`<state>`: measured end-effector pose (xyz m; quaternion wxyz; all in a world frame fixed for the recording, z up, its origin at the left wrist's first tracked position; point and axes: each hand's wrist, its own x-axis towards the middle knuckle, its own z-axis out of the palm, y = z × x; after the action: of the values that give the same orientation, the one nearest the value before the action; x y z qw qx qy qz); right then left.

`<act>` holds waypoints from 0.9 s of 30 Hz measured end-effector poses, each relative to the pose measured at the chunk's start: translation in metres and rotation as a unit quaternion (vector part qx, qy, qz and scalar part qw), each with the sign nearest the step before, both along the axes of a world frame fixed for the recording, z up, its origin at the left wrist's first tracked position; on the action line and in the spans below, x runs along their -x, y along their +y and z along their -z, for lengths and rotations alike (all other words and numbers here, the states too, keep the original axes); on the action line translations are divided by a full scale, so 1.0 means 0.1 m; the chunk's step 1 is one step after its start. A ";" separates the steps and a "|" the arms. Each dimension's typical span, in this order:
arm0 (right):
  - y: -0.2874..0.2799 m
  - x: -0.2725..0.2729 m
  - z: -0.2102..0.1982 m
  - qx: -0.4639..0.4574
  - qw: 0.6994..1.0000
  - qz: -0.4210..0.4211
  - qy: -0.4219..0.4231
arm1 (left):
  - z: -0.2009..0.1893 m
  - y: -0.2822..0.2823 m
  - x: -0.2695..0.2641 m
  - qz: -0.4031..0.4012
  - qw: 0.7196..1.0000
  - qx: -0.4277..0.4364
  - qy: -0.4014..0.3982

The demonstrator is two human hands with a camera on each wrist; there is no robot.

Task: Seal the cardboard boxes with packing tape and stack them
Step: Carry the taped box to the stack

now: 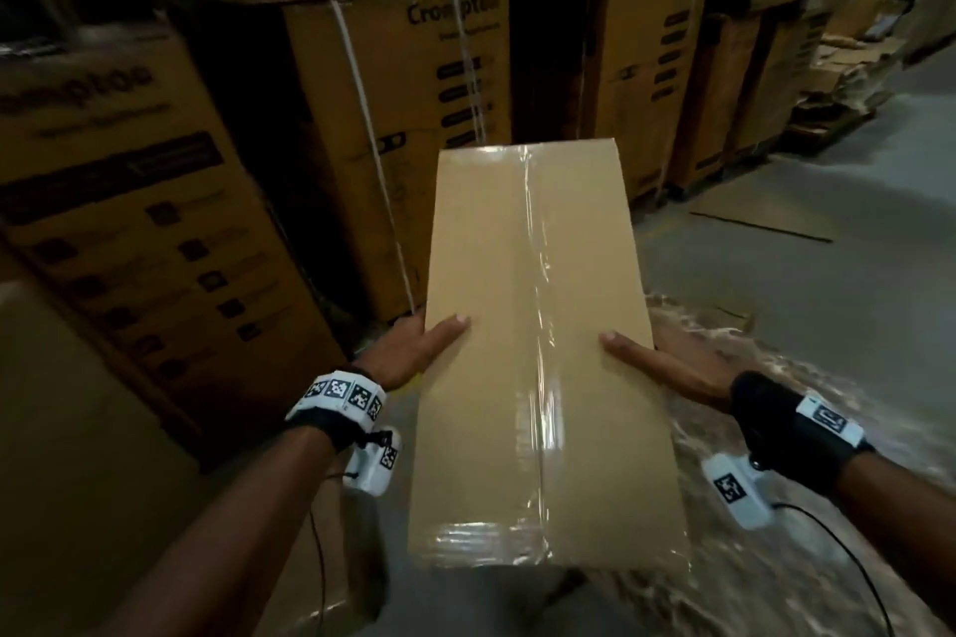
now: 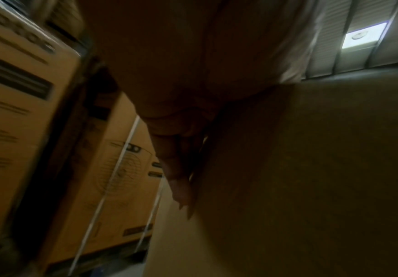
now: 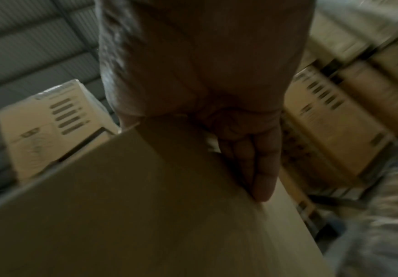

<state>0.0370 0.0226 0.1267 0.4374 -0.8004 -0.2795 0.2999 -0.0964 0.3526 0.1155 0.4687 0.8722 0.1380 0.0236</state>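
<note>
Clamping taped box [image 1: 522, 326] side edges: left hand [image 1: 414, 352], right hand [image 1: 667, 367].

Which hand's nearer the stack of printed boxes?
Left. The left hand holds the taped box on the side facing the printed boxes; the right hand holds the far side.

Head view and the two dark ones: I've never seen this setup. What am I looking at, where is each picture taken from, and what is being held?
No machine here: a person wears one camera on the head and one on each wrist. The head view looks down at both arms. The left hand and right hand carry a box between them, thumbs on top, fingers straight along its sides. Clear tape runs down its top seam. The dark pictures are the wrist cameras, looking along each hand's fingers pressed against the box's sides. Behind stand stacked printed cartons on a warehouse floor.
</note>
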 end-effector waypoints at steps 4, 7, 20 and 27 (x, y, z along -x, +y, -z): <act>0.94 0.43 0.09 -0.039 0.997 -0.068 0.009 | -0.14 0.74 0.94 -0.090 0.996 0.023 -0.003; 1.65 0.76 0.27 -0.065 0.992 -0.101 0.035 | -0.17 1.19 1.60 -0.140 0.989 0.036 0.007; 3.77 1.52 1.50 -0.091 0.967 -0.175 0.163 | 0.61 2.41 2.85 -0.293 0.947 0.121 0.045; 4.78 1.48 1.96 -0.085 0.963 -0.147 0.210 | 1.05 3.13 2.70 -0.386 0.894 0.216 0.067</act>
<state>-0.1107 0.5002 -0.0689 0.5038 -0.6294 -0.3205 0.4973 -0.3660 0.6657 0.0102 0.5894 0.6270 0.4967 0.1132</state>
